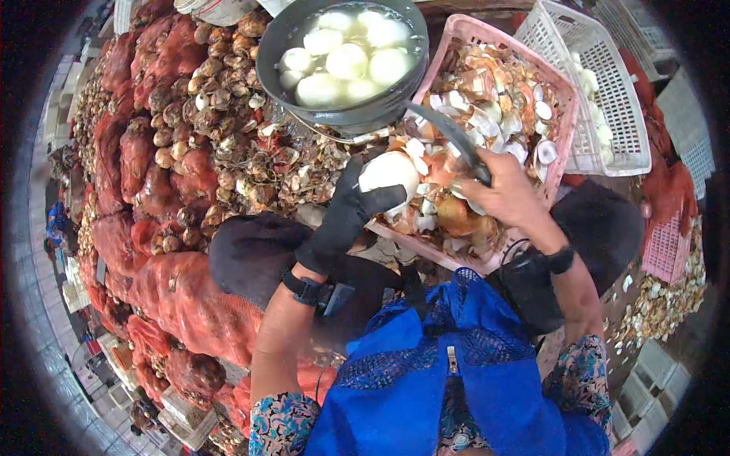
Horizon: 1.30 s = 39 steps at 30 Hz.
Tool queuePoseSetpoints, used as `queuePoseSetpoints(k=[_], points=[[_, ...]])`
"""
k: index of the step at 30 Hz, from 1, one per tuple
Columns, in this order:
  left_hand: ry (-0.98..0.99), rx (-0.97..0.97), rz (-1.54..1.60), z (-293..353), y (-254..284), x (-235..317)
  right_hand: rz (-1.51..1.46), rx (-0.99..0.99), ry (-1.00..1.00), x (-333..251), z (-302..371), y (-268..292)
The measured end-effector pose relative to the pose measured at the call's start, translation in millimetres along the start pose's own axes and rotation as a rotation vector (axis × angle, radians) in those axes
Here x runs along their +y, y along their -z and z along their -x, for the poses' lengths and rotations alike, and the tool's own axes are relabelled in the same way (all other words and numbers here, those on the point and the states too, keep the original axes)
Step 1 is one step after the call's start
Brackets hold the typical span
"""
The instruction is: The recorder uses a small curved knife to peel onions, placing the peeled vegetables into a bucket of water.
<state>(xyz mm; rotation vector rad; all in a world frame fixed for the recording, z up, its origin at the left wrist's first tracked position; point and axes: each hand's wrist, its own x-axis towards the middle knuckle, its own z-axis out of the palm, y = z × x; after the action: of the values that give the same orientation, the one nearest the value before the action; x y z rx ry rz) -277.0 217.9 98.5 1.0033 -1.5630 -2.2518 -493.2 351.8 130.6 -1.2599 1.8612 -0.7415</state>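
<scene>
The left hand (342, 213), in a black glove, is closed around a peeled white onion (389, 175), which it holds over the left edge of a pink crate (568, 125). The bare right hand (508, 190) grips a curved knife (449, 131), its blade slanting across the crate toward the left edge. Onion peelings (487, 87) fill the crate from its far end to its near edge. Beyond the crate's far left side stands a dark bucket (334, 116) of water with peeled onions (347, 62) in it. A white basket (627, 125) stands beside the crate's far right corner, with pale onions along its left wall. Farther left lie loose unpeeled onions (217, 99) and red mesh sacks (190, 296). Nearest the body is a blue apron (380, 395).
</scene>
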Motion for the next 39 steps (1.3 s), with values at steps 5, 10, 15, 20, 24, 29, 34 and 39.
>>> queuePoseSetpoints(k=[5, 10, 15, 20, 24, 29, 34, 39], points=[[-0.136, -0.068, -0.073, -1, -9, 0, 0.018, 0.318, 0.176, 5, -14, -37], [-0.022, -0.041, 0.097, 2, -15, -1, -0.186, 0.278, 0.032, 4, -20, -38], [-0.019, -0.044, 0.119, 3, -13, -1, -0.59, 0.127, -0.155, 4, -23, -40], [-0.029, -0.058, 0.347, 6, -8, -1, -1.237, 0.063, -0.33, 7, -22, -3], [-0.112, -0.124, 0.309, 0, -3, -4, -0.037, 0.323, -0.051, 26, -29, 3], [-0.046, -0.099, 0.254, 3, -3, 1, 0.166, 0.371, 0.077, 17, -11, -12], [-0.055, -0.127, 0.613, -1, -11, -1, -0.089, 0.313, 0.191, 6, -12, -24], [-0.167, -0.141, 0.37, -8, -10, -9, -0.17, 0.29, 0.232, 7, -14, -40]])
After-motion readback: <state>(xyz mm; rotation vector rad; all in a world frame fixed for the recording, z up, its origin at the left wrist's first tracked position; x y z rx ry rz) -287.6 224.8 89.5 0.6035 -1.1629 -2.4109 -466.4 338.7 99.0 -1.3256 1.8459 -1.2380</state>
